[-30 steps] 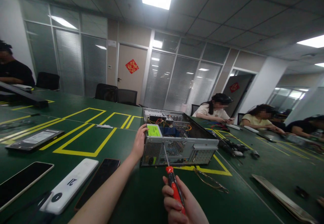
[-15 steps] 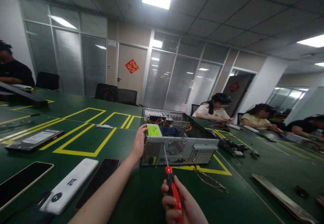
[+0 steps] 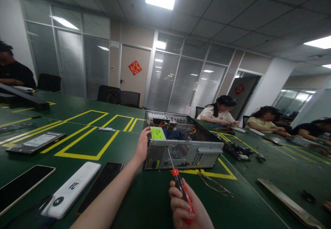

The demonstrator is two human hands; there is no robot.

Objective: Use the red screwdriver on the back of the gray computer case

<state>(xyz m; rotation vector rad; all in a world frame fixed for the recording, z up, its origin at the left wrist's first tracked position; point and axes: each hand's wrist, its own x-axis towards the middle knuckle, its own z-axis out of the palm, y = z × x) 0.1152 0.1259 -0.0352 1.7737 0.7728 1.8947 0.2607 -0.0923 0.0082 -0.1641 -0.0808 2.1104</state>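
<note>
An open metal computer case [image 3: 207, 149] lies on the green table [image 3: 144, 194], its rear panel facing me and cables showing inside. At its left corner, my left hand [image 3: 142, 146] rests against the side beside a power supply with a green label [image 3: 157, 133]; the fingers are partly hidden behind the corner. My right hand [image 3: 183, 201] is wrapped round the handle of a red and black screwdriver [image 3: 181, 187]. The shaft points up and to the left, with its tip at the rear panel, right of the power supply's vent.
On the left lie a hard drive [image 3: 36, 142], a white power bank [image 3: 74, 187] and two phones [image 3: 26, 187] [image 3: 102, 184]. To the right are glasses [image 3: 216, 184], a metal strip [image 3: 287, 201] and black cables [image 3: 239, 149]. Several people sit around the table.
My right hand and the screwdriver handle have shifted slightly to the right, so the screwdriver slants more. My left hand and the case look unmoved.
</note>
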